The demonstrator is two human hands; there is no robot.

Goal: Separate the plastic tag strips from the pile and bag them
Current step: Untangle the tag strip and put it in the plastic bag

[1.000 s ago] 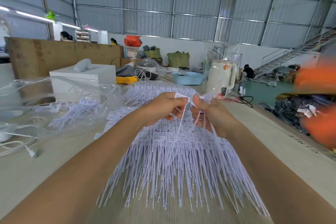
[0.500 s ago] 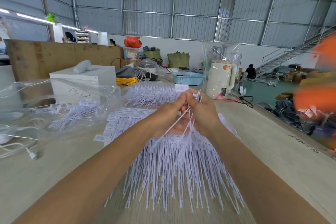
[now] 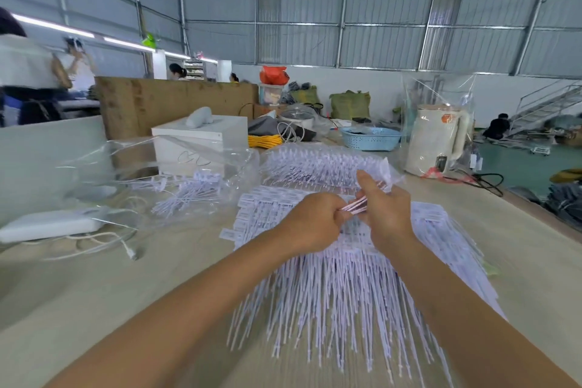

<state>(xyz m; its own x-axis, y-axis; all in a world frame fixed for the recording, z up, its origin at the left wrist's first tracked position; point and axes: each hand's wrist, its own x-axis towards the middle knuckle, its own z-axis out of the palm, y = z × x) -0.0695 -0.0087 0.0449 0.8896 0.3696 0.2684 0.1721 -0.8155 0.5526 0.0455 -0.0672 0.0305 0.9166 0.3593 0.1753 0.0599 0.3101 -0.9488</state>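
Both hands are meeting over the pile (image 3: 340, 293): left hand (image 3: 310, 224) and right hand (image 3: 385, 214) pinching a few strips (image 3: 359, 206), pointing toward 2 o'clock; the clear bag (image 3: 176, 161) is lying at 10 o'clock, nearer the left.

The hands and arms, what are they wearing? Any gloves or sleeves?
No gloves. The left hand and right hand are bare, and both forearms are bare as far as the picture shows. No sleeves, watch, bracelets or rings can be seen on them.

A warehouse-like packing workshop: corrugated grey metal walls (image 3: 378, 9) rise behind the long beige worktable (image 3: 94, 293), stuffed green sacks (image 3: 349, 104) beyond it, a metal staircase (image 3: 548, 104) to its right.
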